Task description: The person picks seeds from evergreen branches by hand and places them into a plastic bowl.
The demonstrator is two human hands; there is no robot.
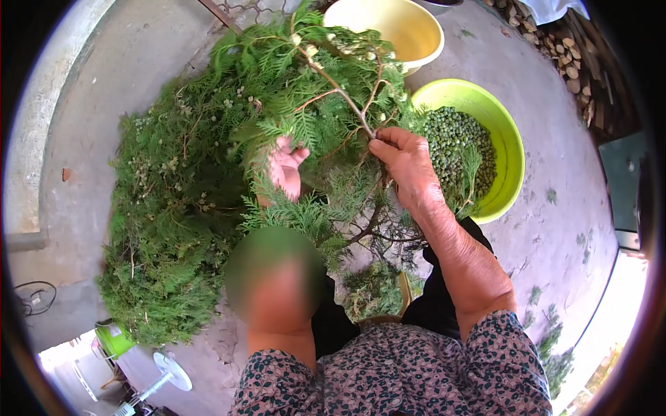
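Note:
My right hand (411,166) pinches the woody stem of a leafy evergreen branch (345,96) between thumb and fingers. The branch spreads up and to the left, with flat green sprays and a few pale cones. Left of it, my left hand (286,170) is palm-up with fingers apart, partly covered by the sprays; nothing shows gripped in it. A large heap of cut evergreen branches (173,201) lies on my left. Beside my right hand stands a lime-green basin (512,156) holding many small green cones (454,139) and a loose sprig (470,177).
A pale yellow basin (423,31) stands at the far side, beyond the green one. Stacked firewood (572,66) lines the far right. A small green bucket (114,340) and a white fan-like object (173,372) are at the lower left. Loose sprigs (551,340) lie on the concrete floor.

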